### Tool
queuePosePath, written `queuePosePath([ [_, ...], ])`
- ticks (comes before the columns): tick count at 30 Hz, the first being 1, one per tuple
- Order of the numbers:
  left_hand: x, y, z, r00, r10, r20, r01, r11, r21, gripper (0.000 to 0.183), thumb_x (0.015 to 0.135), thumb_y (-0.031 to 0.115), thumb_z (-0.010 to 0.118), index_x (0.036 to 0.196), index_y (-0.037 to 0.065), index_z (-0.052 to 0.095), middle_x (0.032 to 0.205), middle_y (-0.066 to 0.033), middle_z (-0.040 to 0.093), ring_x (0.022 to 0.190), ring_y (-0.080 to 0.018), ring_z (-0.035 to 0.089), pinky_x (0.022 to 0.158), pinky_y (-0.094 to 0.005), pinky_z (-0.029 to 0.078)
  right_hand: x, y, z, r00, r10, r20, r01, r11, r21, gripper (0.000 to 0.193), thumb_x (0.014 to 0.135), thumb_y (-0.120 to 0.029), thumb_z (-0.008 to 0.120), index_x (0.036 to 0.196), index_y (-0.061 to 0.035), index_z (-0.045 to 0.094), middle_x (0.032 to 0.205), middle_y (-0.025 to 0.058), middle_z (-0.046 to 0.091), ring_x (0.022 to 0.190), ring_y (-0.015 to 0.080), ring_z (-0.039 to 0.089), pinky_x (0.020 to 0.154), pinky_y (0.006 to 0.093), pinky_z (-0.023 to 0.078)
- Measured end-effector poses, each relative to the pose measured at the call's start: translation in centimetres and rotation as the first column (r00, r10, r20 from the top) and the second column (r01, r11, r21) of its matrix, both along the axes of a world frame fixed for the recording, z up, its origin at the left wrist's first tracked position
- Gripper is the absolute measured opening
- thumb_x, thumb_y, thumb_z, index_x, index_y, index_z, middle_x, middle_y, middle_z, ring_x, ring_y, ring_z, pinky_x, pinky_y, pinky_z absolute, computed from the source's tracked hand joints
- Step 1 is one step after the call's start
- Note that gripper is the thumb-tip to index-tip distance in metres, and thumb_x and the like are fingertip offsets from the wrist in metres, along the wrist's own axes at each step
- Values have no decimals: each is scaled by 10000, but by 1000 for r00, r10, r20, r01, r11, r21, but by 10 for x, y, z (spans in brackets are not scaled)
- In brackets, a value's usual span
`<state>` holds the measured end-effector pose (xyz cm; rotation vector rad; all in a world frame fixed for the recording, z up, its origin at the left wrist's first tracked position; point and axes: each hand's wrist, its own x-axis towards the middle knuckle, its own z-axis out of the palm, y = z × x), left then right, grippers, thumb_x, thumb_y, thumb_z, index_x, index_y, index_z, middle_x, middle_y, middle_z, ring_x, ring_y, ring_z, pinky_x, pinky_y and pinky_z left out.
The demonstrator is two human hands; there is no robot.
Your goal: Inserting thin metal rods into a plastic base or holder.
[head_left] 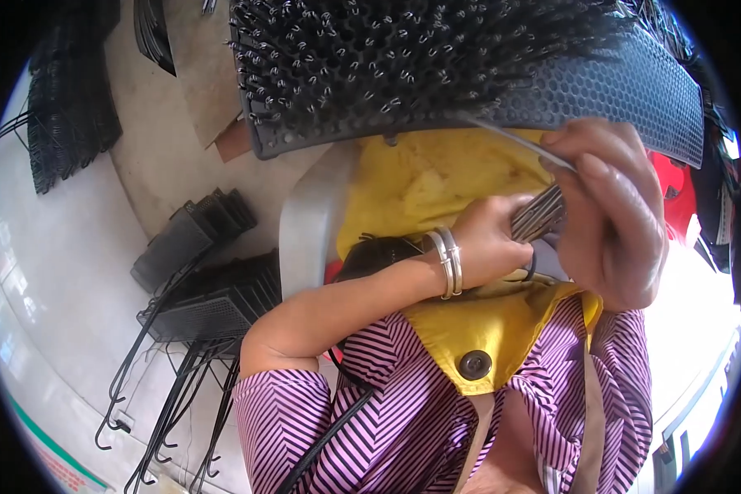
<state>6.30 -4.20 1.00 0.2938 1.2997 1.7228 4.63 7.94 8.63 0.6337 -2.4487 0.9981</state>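
Observation:
My left hand (490,239) is closed around a bundle of thin dark strips (539,214), whose ends point up to the right. My right hand (613,210), close in front of the camera, pinches a thin metallic rod (519,138) between thumb and fingers. The rod's far tip reaches to the lower edge of a black perforated panel (626,90). Dense black prongs (387,62) with shiny looped tips stand out over much of this panel; its right part shows bare round holes. I cannot tell whether the tip touches the panel.
A yellow apron (420,177) spreads over my lap, beside a grey curved edge (305,214). At left, black mesh panels (193,239) are stacked above black hooked rods (181,395). A bundle of black pronged pieces (66,107) lies at the upper left. Something red (673,193) shows behind my right hand.

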Motion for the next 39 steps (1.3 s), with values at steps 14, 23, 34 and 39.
queuePosePath([
  [14,-12,-1,7,990,-114,85,119,991,-62,297,651,3,609,936,-20,531,744,-37,573,605,-82,519,494,-237,429,-49,-20,14,998,40,-57,-24,964,263,135,643,89,596,769,91,546,813,174,569,688,239,593,580,258,499],
  [23,-4,9,1,975,-107,194,103,994,31,299,637,-44,557,935,-27,537,691,-7,555,554,-43,487,447,-205,397,-39,-12,-1,981,-10,-191,85,919,386,321,578,37,661,874,64,539,897,186,565,705,261,566,590,308,470],
  [34,-15,-8,8,994,-105,28,103,993,50,281,649,16,627,916,-31,550,747,8,567,663,-43,474,580,-214,418,41,20,-26,755,-525,393,606,787,-114,173,752,-7,622,917,30,583,792,50,603,693,58,539,633,171,423],
  [39,-12,-9,12,985,-129,113,110,981,161,312,641,10,661,928,-37,547,816,-12,586,735,-62,507,657,-221,433,54,25,-18,615,-189,765,675,628,-388,108,784,-29,594,865,41,585,757,21,600,687,41,525,637,164,425],
])
